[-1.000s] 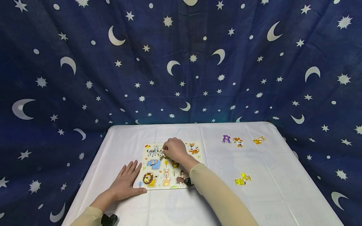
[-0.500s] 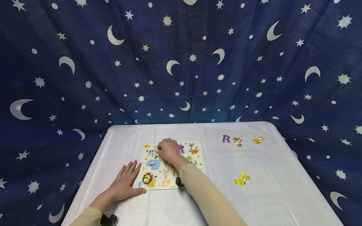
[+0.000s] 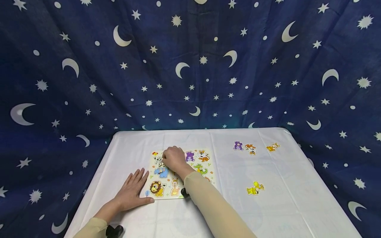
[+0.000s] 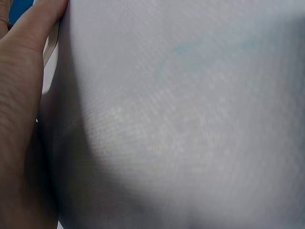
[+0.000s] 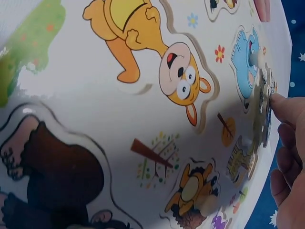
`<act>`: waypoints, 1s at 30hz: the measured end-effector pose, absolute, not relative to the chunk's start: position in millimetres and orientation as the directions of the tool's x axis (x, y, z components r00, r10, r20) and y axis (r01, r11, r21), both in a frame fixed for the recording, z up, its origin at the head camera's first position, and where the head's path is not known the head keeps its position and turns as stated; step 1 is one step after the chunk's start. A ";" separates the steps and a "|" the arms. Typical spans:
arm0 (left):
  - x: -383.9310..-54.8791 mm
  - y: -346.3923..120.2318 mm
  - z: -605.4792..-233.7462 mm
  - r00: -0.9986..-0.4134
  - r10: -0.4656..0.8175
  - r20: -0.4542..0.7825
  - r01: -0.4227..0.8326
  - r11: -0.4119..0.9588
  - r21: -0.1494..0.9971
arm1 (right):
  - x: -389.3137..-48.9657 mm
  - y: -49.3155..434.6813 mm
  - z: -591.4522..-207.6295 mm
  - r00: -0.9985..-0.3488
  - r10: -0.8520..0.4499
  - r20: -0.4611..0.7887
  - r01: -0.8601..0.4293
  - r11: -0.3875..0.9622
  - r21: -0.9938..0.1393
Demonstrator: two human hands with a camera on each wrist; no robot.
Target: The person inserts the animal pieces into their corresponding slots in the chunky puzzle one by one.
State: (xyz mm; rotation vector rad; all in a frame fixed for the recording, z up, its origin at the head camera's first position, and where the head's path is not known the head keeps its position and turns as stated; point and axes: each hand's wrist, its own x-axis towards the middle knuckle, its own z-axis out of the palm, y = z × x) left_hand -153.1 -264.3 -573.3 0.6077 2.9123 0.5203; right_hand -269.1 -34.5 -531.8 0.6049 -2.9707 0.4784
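At the puzzle board's [image 3: 166, 199] top left corner, my right hand [image 3: 175, 159] pinches a zebra puzzle piece [image 3: 158, 161] over the zebra picture. In the right wrist view the thumb [image 5: 286, 107] and fingers grip the edge of this piece [image 5: 263, 112], tilted against the board. Whether it sits in its recess is hidden. My left hand [image 3: 132, 191] lies flat with fingers spread at the board's left side, thumb at its lower left corner. An elephant piece [image 3: 161, 172] and a lion piece [image 3: 156, 188] sit on the board, near the kangaroo picture [image 3: 175, 187].
Loose pieces lie on the white tablecloth [image 3: 232, 211] to the right: a purple animal [image 3: 238, 145], a brown-and-white animal [image 3: 251, 149], a kangaroo [image 3: 273, 147] and a yellow giraffe [image 3: 255, 188]. Behind the table hangs a blue curtain [image 3: 256, 105].
My right hand has moved left with the zebra piece, from beside the zebra picture to over it. The purple picture and others on the right came into view. The left hand has stayed put.
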 end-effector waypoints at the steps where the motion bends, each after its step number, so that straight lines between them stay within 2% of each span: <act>1: -153.1 -264.2 -573.4 -0.912 0.408 -0.046 0.366 0.859 0.357 | -269.5 -35.4 -532.9 -0.920 -0.370 0.127 -0.391 0.876 -0.282; 30: -154.1 -265.0 -576.0 -0.912 0.407 -0.058 0.361 0.861 0.358 | -272.8 -47.0 -541.6 -0.939 -0.317 0.131 -0.343 0.871 -0.352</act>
